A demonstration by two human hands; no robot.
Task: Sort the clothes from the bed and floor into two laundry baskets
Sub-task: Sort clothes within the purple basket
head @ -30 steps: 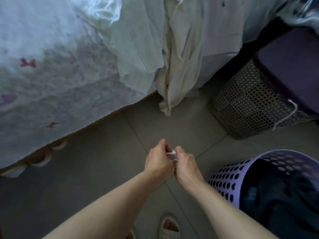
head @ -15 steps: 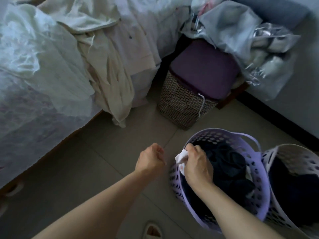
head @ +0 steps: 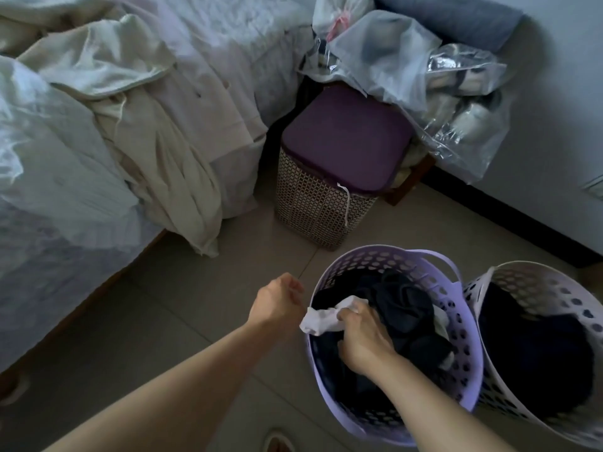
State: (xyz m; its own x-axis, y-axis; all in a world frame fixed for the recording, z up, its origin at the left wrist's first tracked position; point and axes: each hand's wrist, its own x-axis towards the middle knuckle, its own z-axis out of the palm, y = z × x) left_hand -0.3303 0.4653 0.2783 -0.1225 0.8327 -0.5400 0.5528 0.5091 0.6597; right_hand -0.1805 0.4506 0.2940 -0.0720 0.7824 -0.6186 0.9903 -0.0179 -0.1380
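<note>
My right hand [head: 362, 340] grips a small white cloth [head: 321, 318] just inside the left rim of the lilac laundry basket [head: 470, 347], which holds dark clothes. To its right stands a white laundry basket [head: 538, 275], also with dark clothes inside. My left hand [head: 277, 305] hovers over the floor beside the lilac basket, fingers loosely curled and holding nothing. Cream and white garments [head: 156, 151] lie heaped on the bed [head: 49, 256] and hang over its edge toward the floor.
A woven hamper with a purple lid [head: 339, 148] stands against the foot of the bed. Behind it, clear plastic bags [head: 456, 102] are piled along the wall. Grey floor tiles [head: 169, 321] run between bed and baskets. A slipper [head: 277, 443] shows at the bottom edge.
Both hands pinched the white cloth together over the floor. My left hand let go, and my right hand carried the cloth right into the lilac basket. The view swung right.
</note>
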